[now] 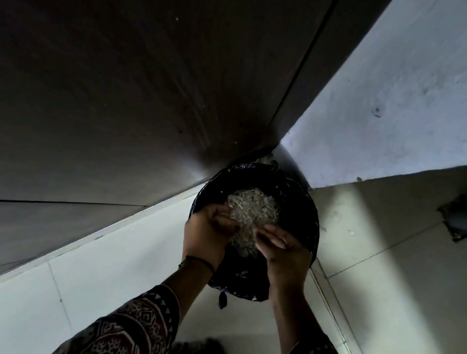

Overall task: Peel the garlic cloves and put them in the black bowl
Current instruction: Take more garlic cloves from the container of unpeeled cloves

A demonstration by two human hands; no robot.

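While both hands hang over a round black container lined with shiny black plastic [305, 219], a heap of pale, flaky garlic skins [251, 207] lies inside it, showing between and beyond the fingers. Whole cloves cannot be made out in the heap. The left hand [208, 229] is at the near-left rim with its fingers bent toward the heap, and the right hand [285, 250] is just beside it with its fingers curled inward. Whether either hand grasps any skins cannot be told in the dim light. A thin black thread band [200, 261] circles the left wrist, and both forearms come out of dark sleeves printed with red and white geometric patterns [133, 342].

The container stands on a pale tiled floor [392, 290], pushed into the corner between a dark wood-grain panel [121, 65] and a white plastered wall [426, 85]. A small dark metal fitting [459, 222] sits on the floor well to the right.
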